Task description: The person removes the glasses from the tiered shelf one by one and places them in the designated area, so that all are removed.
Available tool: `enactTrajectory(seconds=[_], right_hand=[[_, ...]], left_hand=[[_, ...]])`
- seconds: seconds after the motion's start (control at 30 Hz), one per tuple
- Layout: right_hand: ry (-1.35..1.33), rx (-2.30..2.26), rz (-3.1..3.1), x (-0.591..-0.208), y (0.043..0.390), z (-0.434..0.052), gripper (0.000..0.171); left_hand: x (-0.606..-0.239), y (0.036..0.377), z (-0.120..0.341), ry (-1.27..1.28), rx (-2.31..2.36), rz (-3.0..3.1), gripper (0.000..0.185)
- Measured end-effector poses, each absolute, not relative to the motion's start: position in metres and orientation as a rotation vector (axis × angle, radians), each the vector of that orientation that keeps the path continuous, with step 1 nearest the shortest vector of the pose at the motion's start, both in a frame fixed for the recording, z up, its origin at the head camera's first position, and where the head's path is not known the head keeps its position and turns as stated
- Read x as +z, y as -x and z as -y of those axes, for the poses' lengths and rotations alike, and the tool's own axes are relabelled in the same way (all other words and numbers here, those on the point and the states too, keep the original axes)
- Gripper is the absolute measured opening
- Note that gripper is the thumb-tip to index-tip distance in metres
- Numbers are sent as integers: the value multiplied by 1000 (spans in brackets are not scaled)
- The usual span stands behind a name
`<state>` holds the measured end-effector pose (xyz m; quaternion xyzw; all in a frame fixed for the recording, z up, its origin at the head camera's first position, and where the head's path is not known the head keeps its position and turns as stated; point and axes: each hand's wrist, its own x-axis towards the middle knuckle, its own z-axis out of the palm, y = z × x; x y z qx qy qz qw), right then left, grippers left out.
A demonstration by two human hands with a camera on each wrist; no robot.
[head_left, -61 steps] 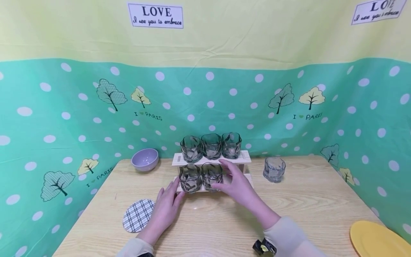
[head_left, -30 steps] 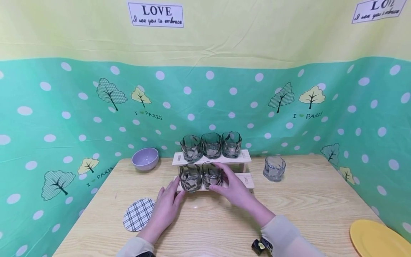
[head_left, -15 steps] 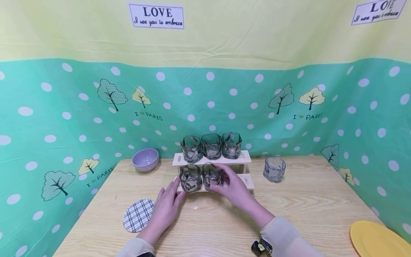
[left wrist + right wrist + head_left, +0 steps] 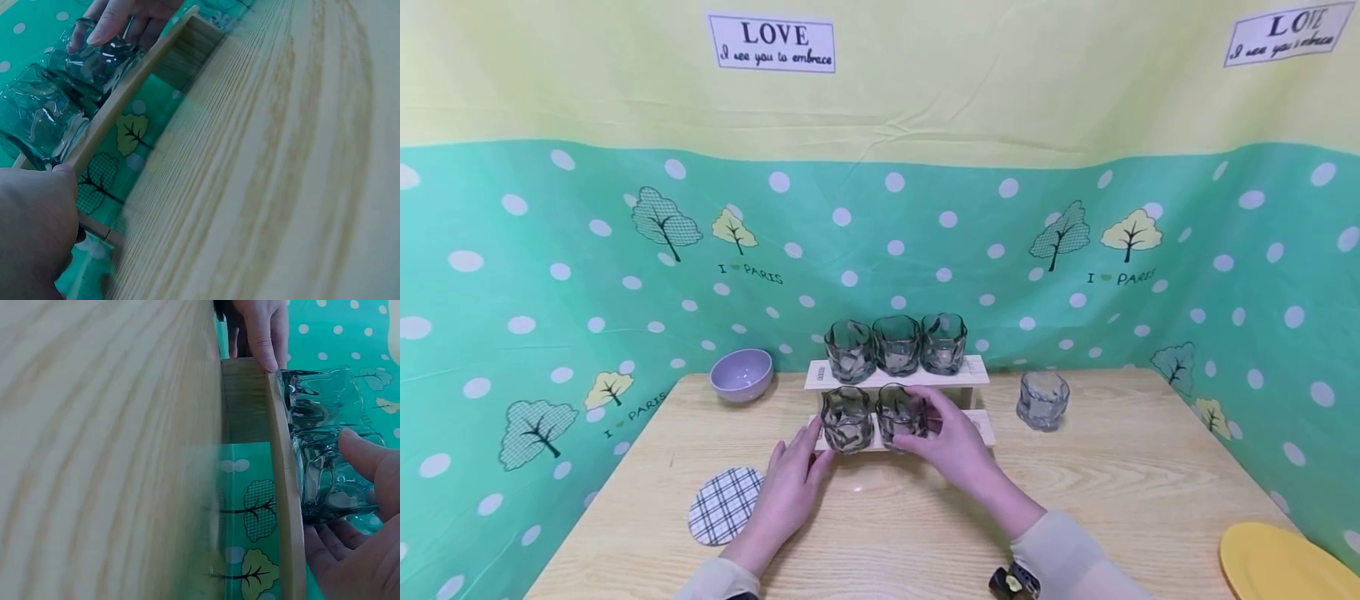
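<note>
A small two-step wooden rack (image 4: 977,421) bears grey faceted glasses. Three glasses (image 4: 897,346) line its upper step. On the lower step stand a left glass (image 4: 847,421) and a right glass (image 4: 900,417), upright and close together. My right hand (image 4: 955,446) holds the right glass, thumb at the front and fingers round its right and back side. The right wrist view shows the thumb against this glass (image 4: 331,481). My left hand (image 4: 793,475) grips the left end of the lower step beside the left glass; its thumb lies on the board's edge, as the left wrist view shows.
A lone clear glass (image 4: 1042,400) stands on the table right of the rack. Back left is a purple bowl (image 4: 742,375). A round checked coaster (image 4: 725,506) lies by my left forearm, and a yellow plate (image 4: 1285,562) at the right front. Patterned cloth hangs behind.
My right hand has come from beside the right lower glass to a hold on it. That glass has shifted slightly right, away from its neighbour. The left hand has stayed on the rack.
</note>
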<state>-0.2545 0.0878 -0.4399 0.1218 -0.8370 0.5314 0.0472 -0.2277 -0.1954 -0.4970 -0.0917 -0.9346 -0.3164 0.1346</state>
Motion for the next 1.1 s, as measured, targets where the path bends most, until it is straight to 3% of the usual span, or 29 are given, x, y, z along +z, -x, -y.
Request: enactTrajectory(seconds=[0.5, 1.1], right_hand=[[-290, 1644, 2567, -420, 242, -120, 83], [-248, 1414, 2591, -388, 227, -210, 86]], left_hand=[[-500, 228, 194, 272, -927, 2718, 68], [-499, 230, 197, 311, -909, 2698, 67]])
